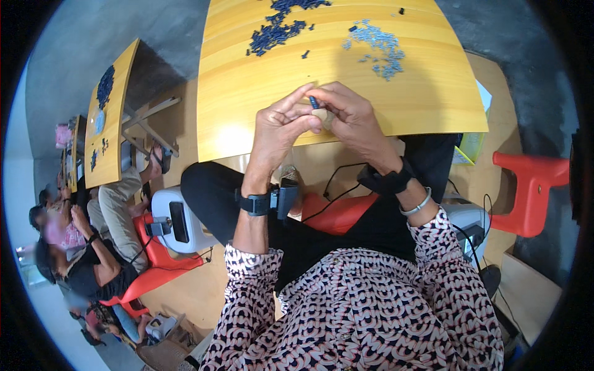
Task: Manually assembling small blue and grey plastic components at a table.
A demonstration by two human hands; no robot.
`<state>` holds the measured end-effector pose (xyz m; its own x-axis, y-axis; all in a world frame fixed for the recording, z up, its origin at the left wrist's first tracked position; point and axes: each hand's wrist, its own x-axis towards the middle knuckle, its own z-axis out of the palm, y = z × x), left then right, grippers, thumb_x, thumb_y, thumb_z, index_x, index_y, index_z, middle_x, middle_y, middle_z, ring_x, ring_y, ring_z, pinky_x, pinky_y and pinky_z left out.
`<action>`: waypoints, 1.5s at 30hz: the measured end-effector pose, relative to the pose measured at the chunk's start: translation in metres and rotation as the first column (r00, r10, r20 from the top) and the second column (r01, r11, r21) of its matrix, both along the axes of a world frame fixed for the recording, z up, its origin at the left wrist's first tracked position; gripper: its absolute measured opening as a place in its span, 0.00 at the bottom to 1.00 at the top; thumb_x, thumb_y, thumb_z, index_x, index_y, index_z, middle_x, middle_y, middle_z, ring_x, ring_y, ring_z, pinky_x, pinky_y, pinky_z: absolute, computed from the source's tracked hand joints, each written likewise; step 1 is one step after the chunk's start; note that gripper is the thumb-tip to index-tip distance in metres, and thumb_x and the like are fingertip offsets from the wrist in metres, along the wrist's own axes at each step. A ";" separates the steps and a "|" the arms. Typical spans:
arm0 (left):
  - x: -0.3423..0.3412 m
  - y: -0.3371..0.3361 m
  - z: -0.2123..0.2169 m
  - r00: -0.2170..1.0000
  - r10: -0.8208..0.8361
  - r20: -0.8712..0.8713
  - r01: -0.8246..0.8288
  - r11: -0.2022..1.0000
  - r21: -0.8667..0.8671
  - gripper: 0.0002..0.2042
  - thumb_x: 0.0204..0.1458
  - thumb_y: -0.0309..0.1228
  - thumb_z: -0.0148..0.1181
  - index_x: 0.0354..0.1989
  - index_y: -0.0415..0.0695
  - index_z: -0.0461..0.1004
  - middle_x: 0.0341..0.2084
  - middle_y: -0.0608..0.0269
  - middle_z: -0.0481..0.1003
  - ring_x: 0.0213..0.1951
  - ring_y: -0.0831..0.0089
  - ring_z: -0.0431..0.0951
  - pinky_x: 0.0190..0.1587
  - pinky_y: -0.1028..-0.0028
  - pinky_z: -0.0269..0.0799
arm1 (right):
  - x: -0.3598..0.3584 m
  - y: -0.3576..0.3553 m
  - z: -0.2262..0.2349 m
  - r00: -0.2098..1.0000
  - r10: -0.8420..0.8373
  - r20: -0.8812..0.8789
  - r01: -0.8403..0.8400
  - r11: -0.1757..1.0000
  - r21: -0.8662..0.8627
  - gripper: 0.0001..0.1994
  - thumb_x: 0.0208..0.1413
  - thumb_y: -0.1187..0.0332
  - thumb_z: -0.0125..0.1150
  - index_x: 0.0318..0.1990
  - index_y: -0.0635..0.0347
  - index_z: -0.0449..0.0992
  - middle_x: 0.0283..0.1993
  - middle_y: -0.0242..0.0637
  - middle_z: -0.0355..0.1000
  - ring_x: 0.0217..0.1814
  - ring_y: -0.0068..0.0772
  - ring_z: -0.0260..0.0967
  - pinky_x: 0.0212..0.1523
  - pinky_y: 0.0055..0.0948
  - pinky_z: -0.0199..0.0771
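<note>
Both my hands meet over the near edge of the yellow wooden table (247,111). Between their fingertips is a small dark blue ribbed plug (314,102), standing nearly upright. My left hand (278,127) pinches at it from the left, thumb and fingers drawn together. From the other side my right hand (356,117) closes on it too. A tan rounded covering (323,115) shows at the right thumb; the plug's lower end is hidden there. Further back lie a heap of dark blue plugs (272,36) and a scatter of small silvery screw-like pieces (387,49).
Black straps with devices and cables sit on both my wrists. A red stool (526,191) stands at the right. On the left, people sit by another table (117,123) with similar heaps, near a red chair (164,253) and a white-grey box (176,219).
</note>
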<state>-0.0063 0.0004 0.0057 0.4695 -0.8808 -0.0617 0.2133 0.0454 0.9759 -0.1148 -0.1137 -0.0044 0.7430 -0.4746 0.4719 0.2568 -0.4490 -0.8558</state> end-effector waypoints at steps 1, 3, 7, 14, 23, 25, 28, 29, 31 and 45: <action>0.000 0.000 0.001 1.000 0.010 -0.002 -0.010 0.999 0.042 0.27 0.44 0.20 0.62 0.55 0.35 0.62 0.31 0.58 0.76 0.31 0.76 0.76 0.38 0.79 0.74 | 0.001 0.000 0.000 0.999 -0.013 0.034 0.013 1.000 0.016 0.16 0.42 0.80 0.56 0.42 0.61 0.72 0.28 0.38 0.66 0.27 0.29 0.63 0.27 0.25 0.63; 0.001 0.002 0.005 0.999 0.021 -0.050 -0.021 1.000 0.017 0.28 0.45 0.19 0.61 0.56 0.34 0.60 0.31 0.57 0.76 0.31 0.75 0.77 0.38 0.79 0.74 | 0.001 0.000 0.004 0.999 -0.031 -0.011 0.032 0.999 0.012 0.16 0.41 0.81 0.55 0.42 0.61 0.73 0.27 0.37 0.65 0.26 0.29 0.61 0.26 0.25 0.62; 0.002 0.002 0.000 0.997 0.019 -0.072 -0.019 1.000 0.007 0.26 0.49 0.20 0.56 0.57 0.31 0.57 0.36 0.50 0.75 0.34 0.71 0.77 0.40 0.78 0.74 | 0.003 -0.003 -0.006 0.994 -0.108 0.026 0.108 0.994 0.028 0.18 0.39 0.84 0.51 0.41 0.62 0.74 0.27 0.38 0.66 0.26 0.27 0.61 0.25 0.24 0.61; 0.004 0.003 -0.011 0.998 0.052 -0.026 -0.052 0.999 0.005 0.21 0.52 0.23 0.54 0.54 0.32 0.62 0.40 0.48 0.74 0.36 0.72 0.77 0.42 0.76 0.74 | -0.034 -0.015 0.008 0.971 -0.236 -0.025 0.237 0.955 0.178 0.13 0.43 0.83 0.52 0.39 0.65 0.74 0.31 0.36 0.72 0.32 0.23 0.67 0.32 0.20 0.67; 0.006 0.007 -0.016 0.998 0.058 -0.029 -0.058 0.998 -0.001 0.18 0.54 0.21 0.50 0.54 0.33 0.63 0.40 0.50 0.74 0.36 0.74 0.76 0.43 0.78 0.74 | -0.171 -0.145 0.049 0.682 -0.728 0.067 0.726 0.685 0.054 0.12 0.50 0.79 0.54 0.43 0.64 0.75 0.38 0.35 0.73 0.33 0.21 0.70 0.33 0.19 0.73; 0.004 0.007 -0.012 0.998 0.060 -0.028 -0.060 0.998 0.004 0.18 0.54 0.21 0.50 0.53 0.32 0.63 0.40 0.50 0.74 0.36 0.74 0.76 0.43 0.78 0.74 | -0.205 -0.175 0.047 0.545 -0.838 -0.002 0.838 0.545 -0.026 0.11 0.50 0.76 0.56 0.43 0.64 0.75 0.34 0.33 0.74 0.29 0.20 0.70 0.31 0.18 0.70; 0.004 0.005 -0.010 0.998 0.063 -0.029 -0.063 0.998 -0.001 0.18 0.52 0.22 0.52 0.52 0.32 0.64 0.39 0.49 0.74 0.35 0.73 0.76 0.43 0.77 0.74 | -0.250 -0.220 0.026 0.290 -0.951 -0.111 0.908 0.310 -0.282 0.12 0.50 0.74 0.57 0.42 0.63 0.76 0.32 0.33 0.74 0.27 0.19 0.69 0.29 0.18 0.69; 0.004 0.004 -0.011 0.997 0.069 -0.035 -0.069 0.998 -0.007 0.18 0.51 0.22 0.54 0.51 0.31 0.65 0.39 0.48 0.74 0.35 0.72 0.77 0.43 0.76 0.74 | -0.262 -0.230 0.016 0.291 -0.950 -0.111 0.908 0.311 -0.280 0.12 0.50 0.74 0.57 0.42 0.63 0.76 0.32 0.33 0.74 0.27 0.19 0.69 0.29 0.18 0.69; 0.006 0.005 -0.014 0.997 0.072 -0.038 -0.072 0.997 -0.010 0.18 0.51 0.22 0.54 0.51 0.31 0.65 0.39 0.48 0.74 0.35 0.72 0.77 0.42 0.76 0.74 | -0.270 -0.238 0.003 0.203 -0.973 -0.106 0.900 0.228 -0.371 0.11 0.50 0.73 0.57 0.42 0.61 0.77 0.31 0.33 0.74 0.26 0.18 0.69 0.28 0.18 0.70; 0.011 0.009 -0.015 0.993 0.043 -0.111 -0.051 0.997 -0.062 0.15 0.54 0.24 0.52 0.49 0.31 0.67 0.37 0.51 0.75 0.34 0.72 0.76 0.40 0.76 0.74 | -0.105 -0.146 0.110 0.822 -0.557 -0.119 0.535 0.827 -0.175 0.09 0.51 0.73 0.56 0.40 0.62 0.77 0.31 0.30 0.74 0.28 0.16 0.66 0.28 0.16 0.67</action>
<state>0.0045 0.0091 -0.0097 0.5041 -0.8617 -0.0586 0.3150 0.1202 0.9414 -0.2198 -0.2593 0.1052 0.4492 -0.7686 0.4554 -0.1970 -0.5824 -0.7887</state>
